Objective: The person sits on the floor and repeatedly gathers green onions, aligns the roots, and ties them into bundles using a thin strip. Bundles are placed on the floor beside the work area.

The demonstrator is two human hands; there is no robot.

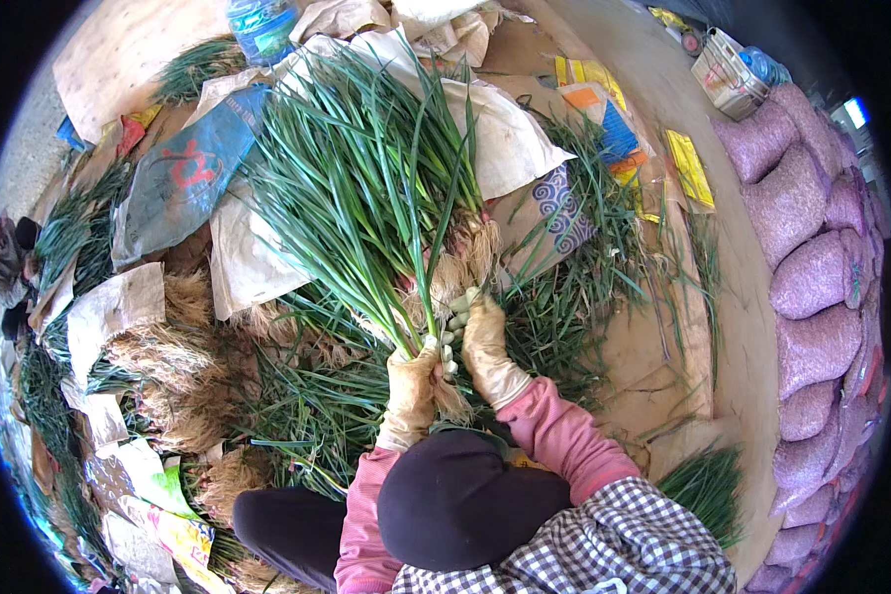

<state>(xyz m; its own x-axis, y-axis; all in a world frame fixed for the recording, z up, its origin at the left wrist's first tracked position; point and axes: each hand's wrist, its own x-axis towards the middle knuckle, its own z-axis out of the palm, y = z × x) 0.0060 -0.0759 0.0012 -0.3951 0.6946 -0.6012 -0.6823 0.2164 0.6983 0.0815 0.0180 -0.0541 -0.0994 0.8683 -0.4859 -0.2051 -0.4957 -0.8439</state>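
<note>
My left hand [413, 379], in a soiled pale glove, is closed around the lower stems of a small bunch of green allium plants [375, 286], which look like green garlic. Pale roots [451, 397] hang below that fist. Close beside it on the right is my gloved right hand [482, 334], its fingers curled near the stem bases; whether they pinch anything is unclear. Just beyond both hands, a larger pile of the same plants [341, 163] lies on a white woven sack [516, 152], leaves pointing away, with reddish bulbs and stringy roots [479, 245] towards me.
Loose green leaves [564, 327] litter the ground around my knees [468, 497]. Rooted bundles [171, 364] are stacked at left, near a blue plastic bag [193, 171]. A large water bottle [261, 30] stands at the top. Full purple mesh sacks [817, 341] line the right side.
</note>
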